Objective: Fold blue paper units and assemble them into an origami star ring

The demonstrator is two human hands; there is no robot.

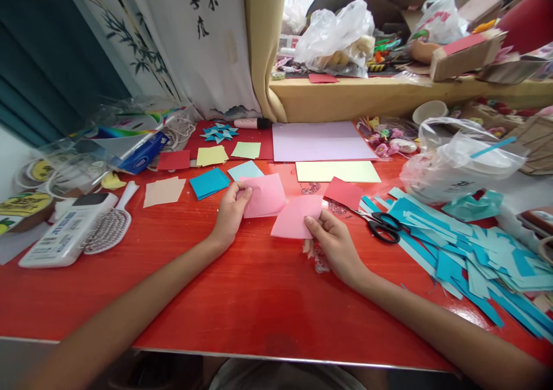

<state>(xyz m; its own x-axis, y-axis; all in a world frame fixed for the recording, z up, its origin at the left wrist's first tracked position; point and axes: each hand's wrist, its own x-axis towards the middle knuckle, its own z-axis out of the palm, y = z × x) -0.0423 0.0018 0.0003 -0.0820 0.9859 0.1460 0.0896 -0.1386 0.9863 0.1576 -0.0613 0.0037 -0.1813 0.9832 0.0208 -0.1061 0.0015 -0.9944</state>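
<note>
My left hand point(233, 208) pinches a pink paper square point(264, 194) between thumb and fingers, held above the red table. In my right hand point(334, 243) is another pink paper piece point(296, 217), slightly curved, its upper edge close to the first one. Just past the right hand lies a red paper square point(344, 193), partly under the tips of black-handled scissors point(384, 227). Beyond the left hand rest a blue paper stack point(209, 183) and a pale blue square point(245, 170). Yellow squares point(212, 155) and a peach square point(164, 192) lie farther left.
Blue paper strips point(470, 254) are heaped at the right, by a white plastic bag point(462, 159). A lilac sheet point(319, 141) and a pale yellow strip point(337, 171) lie at the back. A hairbrush point(110, 227) and a white packet point(64, 231) sit at the left.
</note>
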